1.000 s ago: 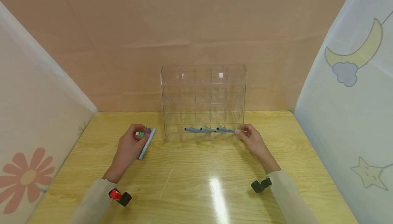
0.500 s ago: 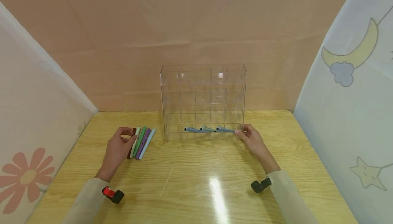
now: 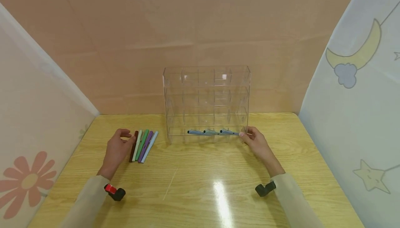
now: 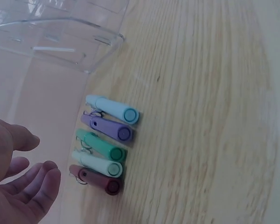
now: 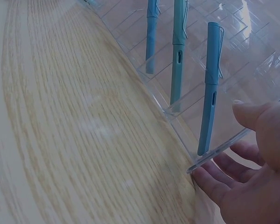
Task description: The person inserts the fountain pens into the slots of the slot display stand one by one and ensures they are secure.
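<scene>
Several capped pens lie side by side on the table at the left: dark red, pale green, green, purple and light blue. My left hand is just left of the dark red pen, its fingers loosely bent with nothing between them. A clear acrylic pen rack stands at the back. Its lower right side is gripped by my right hand, with the thumb in front and the fingers behind. Three pens lean in the bottom row: blue, teal and blue.
The wooden table runs up to a peach backdrop. Pale printed panels bound it on both sides. The rack's upper rows hold no pens.
My left hand has moved left from over the pens to beside the dark red one, uncovering the whole row. My right hand and the rack stay where they were.
</scene>
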`<action>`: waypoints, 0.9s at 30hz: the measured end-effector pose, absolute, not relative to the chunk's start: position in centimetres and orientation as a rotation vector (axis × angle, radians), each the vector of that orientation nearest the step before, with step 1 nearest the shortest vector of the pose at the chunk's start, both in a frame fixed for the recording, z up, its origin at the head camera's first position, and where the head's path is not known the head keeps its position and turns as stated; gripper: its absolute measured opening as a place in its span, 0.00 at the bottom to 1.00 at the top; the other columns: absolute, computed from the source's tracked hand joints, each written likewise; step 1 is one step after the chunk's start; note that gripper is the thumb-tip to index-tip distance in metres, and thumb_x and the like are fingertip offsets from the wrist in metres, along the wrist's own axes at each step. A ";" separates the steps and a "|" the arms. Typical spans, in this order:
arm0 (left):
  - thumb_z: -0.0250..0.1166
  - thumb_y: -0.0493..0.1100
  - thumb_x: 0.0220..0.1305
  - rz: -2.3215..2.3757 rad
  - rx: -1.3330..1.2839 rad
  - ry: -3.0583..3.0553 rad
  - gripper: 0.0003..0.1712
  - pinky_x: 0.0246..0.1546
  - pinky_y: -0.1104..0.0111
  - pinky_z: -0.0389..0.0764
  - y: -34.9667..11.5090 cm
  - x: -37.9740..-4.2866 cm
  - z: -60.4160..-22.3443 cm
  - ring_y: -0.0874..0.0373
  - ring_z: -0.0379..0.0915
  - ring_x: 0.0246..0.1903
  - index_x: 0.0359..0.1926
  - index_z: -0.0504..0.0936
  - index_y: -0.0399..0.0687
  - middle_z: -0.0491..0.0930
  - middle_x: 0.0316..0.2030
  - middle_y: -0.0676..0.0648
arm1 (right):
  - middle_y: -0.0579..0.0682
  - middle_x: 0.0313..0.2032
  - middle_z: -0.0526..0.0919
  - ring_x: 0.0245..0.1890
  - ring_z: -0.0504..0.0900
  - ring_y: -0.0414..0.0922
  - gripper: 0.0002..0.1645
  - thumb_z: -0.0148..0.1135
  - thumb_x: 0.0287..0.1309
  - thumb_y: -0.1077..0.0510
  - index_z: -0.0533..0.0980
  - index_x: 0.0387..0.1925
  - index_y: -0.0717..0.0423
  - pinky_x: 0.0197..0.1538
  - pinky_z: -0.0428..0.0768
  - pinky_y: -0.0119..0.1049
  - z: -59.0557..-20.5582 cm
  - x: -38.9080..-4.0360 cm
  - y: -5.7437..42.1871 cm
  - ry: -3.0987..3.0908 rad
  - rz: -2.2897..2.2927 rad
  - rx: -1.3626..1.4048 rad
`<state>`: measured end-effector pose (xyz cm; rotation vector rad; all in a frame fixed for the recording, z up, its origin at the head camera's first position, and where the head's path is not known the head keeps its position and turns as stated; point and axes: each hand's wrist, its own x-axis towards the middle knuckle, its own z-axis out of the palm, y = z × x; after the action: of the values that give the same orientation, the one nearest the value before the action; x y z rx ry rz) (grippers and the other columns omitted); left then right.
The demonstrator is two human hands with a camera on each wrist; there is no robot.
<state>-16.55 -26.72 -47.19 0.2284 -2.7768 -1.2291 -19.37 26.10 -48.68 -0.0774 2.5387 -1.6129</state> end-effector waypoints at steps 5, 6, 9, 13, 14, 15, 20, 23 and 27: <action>0.59 0.48 0.81 -1.226 0.260 -2.800 0.27 0.38 0.71 0.79 -27.1 -17.1 -47.7 0.36 0.82 0.54 0.69 0.70 0.32 0.79 0.60 0.30 | 0.68 0.77 0.64 0.77 0.67 0.68 0.41 0.56 0.81 0.41 0.60 0.77 0.65 0.74 0.74 0.62 -48.8 -19.4 26.2 2.536 -1.618 -0.067; 0.59 0.48 0.81 -1.226 0.270 -2.805 0.27 0.38 0.71 0.78 -27.2 -17.2 -47.8 0.36 0.82 0.54 0.68 0.70 0.32 0.79 0.60 0.29 | 0.69 0.78 0.64 0.78 0.67 0.68 0.41 0.55 0.81 0.41 0.60 0.77 0.65 0.74 0.74 0.62 -48.8 -19.3 26.2 2.538 -1.614 -0.070; 0.59 0.47 0.80 -1.213 0.301 -2.821 0.27 0.39 0.69 0.78 -27.4 -17.6 -48.1 0.36 0.82 0.53 0.68 0.70 0.31 0.79 0.60 0.28 | 0.68 0.78 0.63 0.78 0.67 0.69 0.42 0.55 0.81 0.40 0.60 0.78 0.65 0.74 0.73 0.63 -48.7 -19.3 26.2 2.537 -1.616 -0.073; 0.59 0.47 0.80 -1.202 0.354 -2.854 0.27 0.39 0.67 0.79 -27.7 -18.0 -48.5 0.37 0.82 0.52 0.67 0.71 0.30 0.79 0.59 0.28 | 0.69 0.78 0.63 0.77 0.67 0.68 0.42 0.55 0.81 0.40 0.59 0.78 0.66 0.73 0.75 0.62 -48.7 -19.3 26.2 2.524 -1.626 -0.079; 0.59 0.47 0.80 -1.201 0.373 -2.865 0.28 0.40 0.66 0.80 -27.8 -18.1 -48.5 0.37 0.82 0.52 0.67 0.71 0.30 0.79 0.59 0.28 | 0.68 0.78 0.63 0.77 0.67 0.68 0.42 0.56 0.80 0.41 0.59 0.78 0.65 0.73 0.75 0.61 -48.7 -19.3 26.1 2.519 -1.630 -0.077; 0.59 0.48 0.80 -1.198 0.385 -2.875 0.28 0.41 0.64 0.80 -27.8 -18.1 -48.7 0.38 0.82 0.52 0.67 0.71 0.30 0.79 0.59 0.28 | 0.68 0.78 0.64 0.77 0.68 0.68 0.42 0.56 0.80 0.41 0.60 0.78 0.65 0.73 0.75 0.61 -48.7 -19.3 26.1 2.513 -1.635 -0.076; 0.59 0.48 0.79 -1.177 0.422 -2.914 0.28 0.43 0.60 0.82 -28.0 -18.6 -49.2 0.38 0.81 0.52 0.67 0.72 0.30 0.80 0.59 0.28 | 0.69 0.77 0.65 0.77 0.69 0.68 0.41 0.56 0.80 0.42 0.60 0.77 0.65 0.73 0.76 0.61 -48.8 -19.3 26.1 2.521 -1.633 -0.078; 0.59 0.47 0.79 -1.162 0.416 -2.925 0.27 0.42 0.62 0.81 -27.9 -18.9 -49.4 0.38 0.81 0.52 0.67 0.72 0.30 0.80 0.58 0.28 | 0.68 0.77 0.66 0.76 0.69 0.67 0.40 0.56 0.80 0.41 0.61 0.77 0.65 0.72 0.76 0.61 -48.9 -19.3 26.2 2.531 -1.626 -0.071; 0.60 0.46 0.79 -1.142 0.399 -2.940 0.26 0.41 0.61 0.83 -27.9 -19.2 -49.4 0.38 0.82 0.50 0.65 0.72 0.29 0.80 0.57 0.27 | 0.69 0.77 0.65 0.77 0.68 0.68 0.41 0.55 0.81 0.41 0.60 0.78 0.65 0.73 0.75 0.61 -48.8 -19.3 26.2 2.541 -1.612 -0.072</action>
<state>-19.21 -27.92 -49.43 0.3992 -2.9398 -1.1418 -19.34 26.25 -48.83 -0.0722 2.5414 -1.6116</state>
